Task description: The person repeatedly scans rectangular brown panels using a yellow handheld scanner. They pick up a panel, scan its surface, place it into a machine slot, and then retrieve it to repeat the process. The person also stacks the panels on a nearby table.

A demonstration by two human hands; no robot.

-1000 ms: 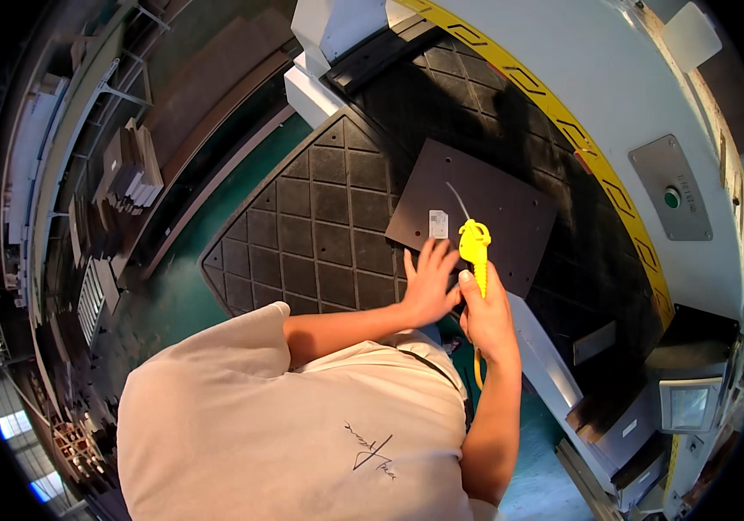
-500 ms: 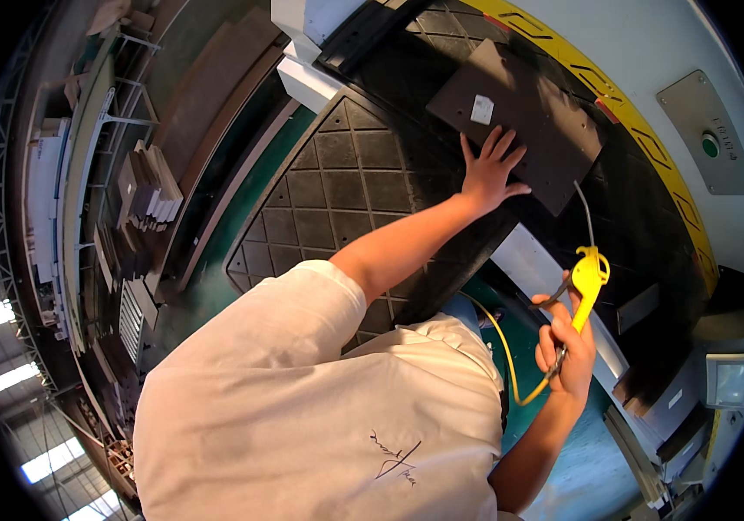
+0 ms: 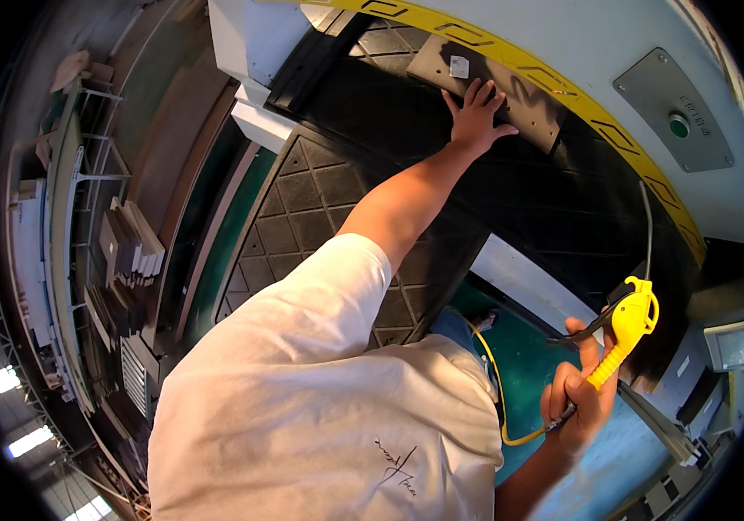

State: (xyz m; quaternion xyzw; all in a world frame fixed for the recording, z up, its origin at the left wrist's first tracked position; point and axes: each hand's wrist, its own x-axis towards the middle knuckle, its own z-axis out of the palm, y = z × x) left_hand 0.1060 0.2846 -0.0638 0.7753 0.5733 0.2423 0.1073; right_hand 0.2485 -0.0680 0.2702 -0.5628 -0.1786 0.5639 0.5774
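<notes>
Brown rectangular board (image 3: pixel 528 104), slanting down-right lengthwise, ahead; nearer left hand (image 3: pixel 476 126) splayed over edge, empty; right hand (image 3: pixel 587 399) clasping yellow air gun (image 3: pixel 627 326).

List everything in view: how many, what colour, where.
Flat rectangular panel: one, brown, upper centre
Small square label: one, white, on the panel
Plastic blow gun: one, yellow, lower right
Thin hose: one, yellow, lower centre
Grooved surface: one, black, left of centre
Curved marked strip: one, yellow, beyond the panel
Metal plate: one, grey, upper right
Round button: one, green, on the plate
Long beam: one, pale, centre-right
Stacked flat boards: several, brown and pale, left
Floor: one, green, lower right
Cloth shirt: one, cream, lower centre
Left hand: one, bare, at the panel's edge
Right hand: one, bare, around the blow gun
</notes>
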